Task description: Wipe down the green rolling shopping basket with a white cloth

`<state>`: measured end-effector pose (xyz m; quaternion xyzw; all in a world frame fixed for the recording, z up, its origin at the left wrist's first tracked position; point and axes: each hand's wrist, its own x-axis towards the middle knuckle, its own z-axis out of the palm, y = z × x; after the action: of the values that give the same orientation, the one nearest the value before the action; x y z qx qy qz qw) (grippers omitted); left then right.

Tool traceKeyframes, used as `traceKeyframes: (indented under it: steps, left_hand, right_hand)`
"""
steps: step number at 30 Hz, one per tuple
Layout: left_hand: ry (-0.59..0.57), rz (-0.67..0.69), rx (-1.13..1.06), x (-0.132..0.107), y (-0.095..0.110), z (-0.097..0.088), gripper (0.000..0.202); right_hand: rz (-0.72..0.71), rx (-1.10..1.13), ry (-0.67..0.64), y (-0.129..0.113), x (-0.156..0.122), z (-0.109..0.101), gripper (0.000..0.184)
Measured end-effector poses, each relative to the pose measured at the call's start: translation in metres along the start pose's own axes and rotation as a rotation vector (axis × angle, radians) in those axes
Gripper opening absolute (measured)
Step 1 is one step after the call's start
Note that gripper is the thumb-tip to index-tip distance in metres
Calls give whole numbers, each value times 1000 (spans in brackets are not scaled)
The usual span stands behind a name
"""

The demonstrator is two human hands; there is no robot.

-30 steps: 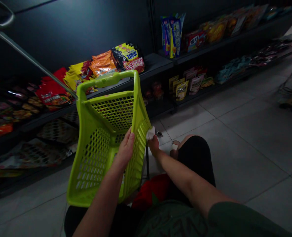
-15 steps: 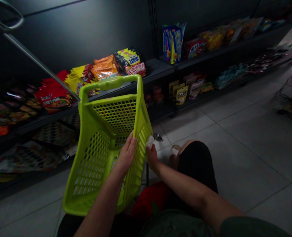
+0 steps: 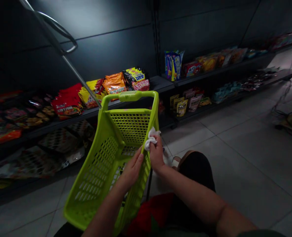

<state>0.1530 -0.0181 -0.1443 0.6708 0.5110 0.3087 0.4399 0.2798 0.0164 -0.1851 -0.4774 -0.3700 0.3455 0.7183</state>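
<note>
A lime-green shopping basket [image 3: 129, 111] with perforated walls stands tilted in front of me, its open top facing me. My left hand [image 3: 134, 168] grips the right-hand rim, its fingertips near the top edge and part of the grip hidden from view. On the outer side of that rim, my right hand [image 3: 156, 152] pinches a crumpled white cloth [image 3: 151, 139] and presses it to the edge. A metal rod [image 3: 80, 79] with a loop handle rises from the basket's far left corner. The basket's inside shows nothing lying in it.
Behind the basket runs a dark shelf [image 3: 160, 84] with snack packets: red bags [image 3: 67, 104], orange bags [image 3: 115, 84] and blue upright bags [image 3: 173, 65]. Yellow pouches [image 3: 181, 108] sit lower down. Tiled floor [image 3: 244, 151] spreads to the right. My bent knee [image 3: 197, 171] is beside the basket.
My right hand has moved the cloth up from the basket's outer side wall onto the rim. My left hand keeps its hold. The basket and shelves appear lower in view as the camera tilts up.
</note>
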Motion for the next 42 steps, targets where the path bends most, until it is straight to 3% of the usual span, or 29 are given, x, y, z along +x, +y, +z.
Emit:
traceKeyframes:
  steps: [2, 4, 6, 8, 10, 12, 15, 18, 19, 21, 24, 25, 26, 28, 30, 33, 35, 37, 39, 42]
  left_hand:
    - [-34, 6, 3, -2, -2, -5, 66]
    - [-71, 0, 19, -4, -5, -15, 67]
    - [-100, -15, 54, -6, -8, -28, 68]
    - [-127, -25, 94, -11, -10, -42, 66]
    - [-162, -33, 117, -18, -10, -56, 62]
    - [-196, -28, 130, -25, -8, -69, 57]
    - [-226, -8, 194, -32, -8, -90, 54]
    - [-197, 17, 314, -35, -18, -116, 50]
    - [-179, 30, 363, -35, -22, -125, 49]
    - [-167, 57, 466, -38, -27, -140, 49]
    - [-191, 74, 551, -39, -19, -151, 53]
    - [-176, 76, 546, -37, -12, -149, 55]
    - [-141, 78, 525, -33, -3, -145, 57]
    - [-72, 117, 463, -20, 16, -132, 62]
    - [-41, 168, 453, -2, 29, -115, 65]
    - [-71, 140, 507, 21, 29, -94, 71]
    - [-65, 97, 524, 28, 22, -88, 73]
    - [-51, 74, 535, 29, 15, -87, 70]
    - [-39, 64, 552, 28, 11, -88, 67]
    - [-25, 52, 568, 26, 12, -86, 65]
  right_hand:
    - [-84, -67, -102, 0, -30, -11, 11]
    - [-146, -97, -294, 3, -63, -26, 5]
    - [-168, -117, -422, 1, -75, -37, 6]
    - [-197, -151, -352, -8, -57, -39, 11]
    - [-275, -198, -189, -21, -20, -34, 20]
    - [-395, -253, -133, -26, 15, -30, 23]
    - [-556, -404, -338, -13, 33, -36, 20]
    - [-609, -541, -657, 8, 14, -56, 26]
    - [-613, -543, -708, 10, 7, -63, 28]
    - [-613, -487, -613, 0, -1, -69, 31]
    - [-624, -402, -180, -43, 10, -60, 34]
    - [-644, -393, -92, -58, 17, -53, 36]
    - [-672, -392, -63, -69, 24, -44, 39]
    - [-712, -416, -136, -75, 32, -28, 45]
    - [-693, -459, -296, -53, 26, -18, 49]
    - [-530, -463, -457, 16, -12, -21, 50]
    - [-321, -402, -445, 68, -50, -29, 56]
    - [-93, -330, -351, 110, -89, -35, 67]
    - [60, -266, -261, 130, -116, -34, 79]
    - [140, -161, -174, 115, -120, -21, 87]
